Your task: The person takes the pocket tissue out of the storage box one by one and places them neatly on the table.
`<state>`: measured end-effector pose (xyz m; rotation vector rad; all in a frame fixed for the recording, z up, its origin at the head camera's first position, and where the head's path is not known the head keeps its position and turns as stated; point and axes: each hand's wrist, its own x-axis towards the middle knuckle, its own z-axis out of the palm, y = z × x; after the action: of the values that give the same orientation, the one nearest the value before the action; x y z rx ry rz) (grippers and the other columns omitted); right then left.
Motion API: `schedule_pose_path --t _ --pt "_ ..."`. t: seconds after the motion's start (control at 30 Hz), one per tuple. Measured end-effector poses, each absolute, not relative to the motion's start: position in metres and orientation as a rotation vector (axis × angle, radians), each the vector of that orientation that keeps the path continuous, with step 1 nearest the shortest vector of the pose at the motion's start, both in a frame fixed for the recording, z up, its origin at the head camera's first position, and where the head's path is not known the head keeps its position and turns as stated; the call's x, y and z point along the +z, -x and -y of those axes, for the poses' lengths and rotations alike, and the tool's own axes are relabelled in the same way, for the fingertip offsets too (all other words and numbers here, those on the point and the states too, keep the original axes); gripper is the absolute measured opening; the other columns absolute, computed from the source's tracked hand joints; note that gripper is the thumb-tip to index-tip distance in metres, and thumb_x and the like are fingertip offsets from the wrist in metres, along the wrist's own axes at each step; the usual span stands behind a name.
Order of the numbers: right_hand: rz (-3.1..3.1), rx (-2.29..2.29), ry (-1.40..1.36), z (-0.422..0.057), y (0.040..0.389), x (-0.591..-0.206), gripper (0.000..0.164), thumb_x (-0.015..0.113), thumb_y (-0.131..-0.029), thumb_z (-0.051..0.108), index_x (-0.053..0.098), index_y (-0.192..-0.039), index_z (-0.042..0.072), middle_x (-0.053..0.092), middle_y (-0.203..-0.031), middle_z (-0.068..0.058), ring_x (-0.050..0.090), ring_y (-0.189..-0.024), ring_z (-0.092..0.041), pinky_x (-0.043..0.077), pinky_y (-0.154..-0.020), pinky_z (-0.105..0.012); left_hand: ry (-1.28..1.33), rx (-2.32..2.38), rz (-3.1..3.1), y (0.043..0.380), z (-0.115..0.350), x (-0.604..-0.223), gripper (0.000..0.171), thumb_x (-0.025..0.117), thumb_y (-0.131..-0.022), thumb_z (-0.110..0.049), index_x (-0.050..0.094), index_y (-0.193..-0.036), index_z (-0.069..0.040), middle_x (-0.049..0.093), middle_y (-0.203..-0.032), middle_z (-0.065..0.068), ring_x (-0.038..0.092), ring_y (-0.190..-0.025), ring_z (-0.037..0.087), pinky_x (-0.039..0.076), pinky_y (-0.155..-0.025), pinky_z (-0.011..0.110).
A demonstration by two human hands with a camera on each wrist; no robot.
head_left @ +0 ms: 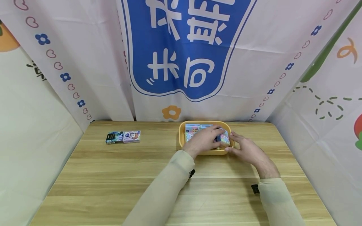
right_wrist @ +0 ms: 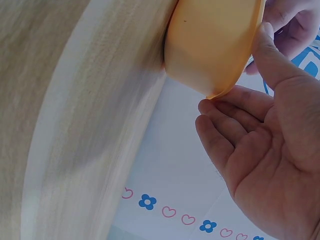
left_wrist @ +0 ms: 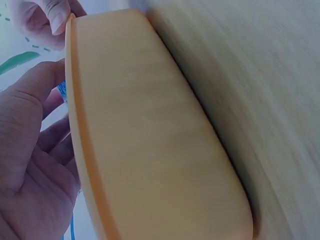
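Note:
A yellow plastic basket (head_left: 182,138) stands toward the back of the table, with several small colourful boxes (head_left: 192,128) inside. My left hand (head_left: 204,139) reaches in over the near rim and grips a small printed box (head_left: 224,138) at the right end, thumb on the near side and fingers on the far side. In the left wrist view the basket's wall (left_wrist: 145,125) hides most of that box. At the basket's right end, my right hand (head_left: 249,151) holds the rim between thumb and fingers, as the right wrist view also shows at the basket's corner (right_wrist: 210,50).
Two more small boxes, a dark one (head_left: 114,137) and a pale purple one (head_left: 131,136), lie side by side at the table's left. Behind the wooden table (head_left: 113,182) hangs a white printed cloth (head_left: 99,78) close to the back edge.

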<state>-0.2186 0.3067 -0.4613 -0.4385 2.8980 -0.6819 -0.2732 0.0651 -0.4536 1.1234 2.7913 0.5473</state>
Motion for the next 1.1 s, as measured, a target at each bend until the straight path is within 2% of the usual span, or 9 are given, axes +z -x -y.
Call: schedule_pose_path --t 0.33,1.1 --pt "-2.904 -0.677 0.436 -0.306 0.218 -0.460 0.086 0.079 -0.113 0.046 0.049 -0.172 -0.008 0.037 -0.187 -0.030 0.042 -0.170 -0.060 0.039 -0.138 -0.077 -1.032 0.572 -2.827 0.272 -0.046 -0.446 0.062 0.076 -0.117 -0.041 0.060 -0.173 -0.022 0.048 -0.188 0.006 0.056 -0.169 0.029 0.052 -0.140 0.048" --pt "-2.911 -0.656 0.386 -0.304 0.216 -0.459 0.085 0.079 -0.112 0.048 0.052 -0.171 -0.006 0.036 -0.188 -0.028 0.040 -0.170 -0.061 0.036 -0.140 -0.077 -0.935 0.640 -2.901 0.274 0.000 -0.439 0.062 0.080 -0.115 -0.038 0.061 -0.172 -0.021 0.050 -0.186 0.008 0.057 -0.168 0.033 0.051 -0.141 0.052"
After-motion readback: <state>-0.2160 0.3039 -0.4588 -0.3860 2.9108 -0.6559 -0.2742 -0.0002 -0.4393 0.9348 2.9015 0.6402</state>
